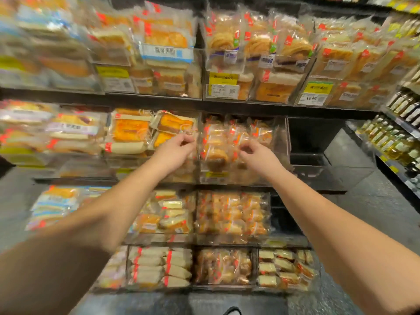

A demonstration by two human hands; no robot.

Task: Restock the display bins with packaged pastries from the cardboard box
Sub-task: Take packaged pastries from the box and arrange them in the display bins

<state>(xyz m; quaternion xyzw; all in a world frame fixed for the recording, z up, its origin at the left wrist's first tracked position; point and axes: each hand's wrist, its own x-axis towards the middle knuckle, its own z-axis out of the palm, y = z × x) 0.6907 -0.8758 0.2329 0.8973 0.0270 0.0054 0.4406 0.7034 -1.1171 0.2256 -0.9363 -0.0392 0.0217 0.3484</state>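
Both my arms reach up to the middle shelf. My left hand point(176, 151) is at the front of a clear bin point(283, 142) of small wrapped round pastries point(217, 155), fingers curled and pinching a transparent wrapper at the bin's left wall. My right hand point(254, 153) is inside the same bin, its fingers curled around a clear-wrapped pastry. Orange-topped cake packs point(130, 130) fill the bin to the left. The cardboard box is out of view. The picture is blurred by motion.
Tiered black shelves hold clear bins of packaged bread and cakes above and below. An empty dark bin space point(311, 142) lies to the right of the pastry bin. Bottles of oil point(395, 142) line a shelf at the far right. Grey floor lies below.
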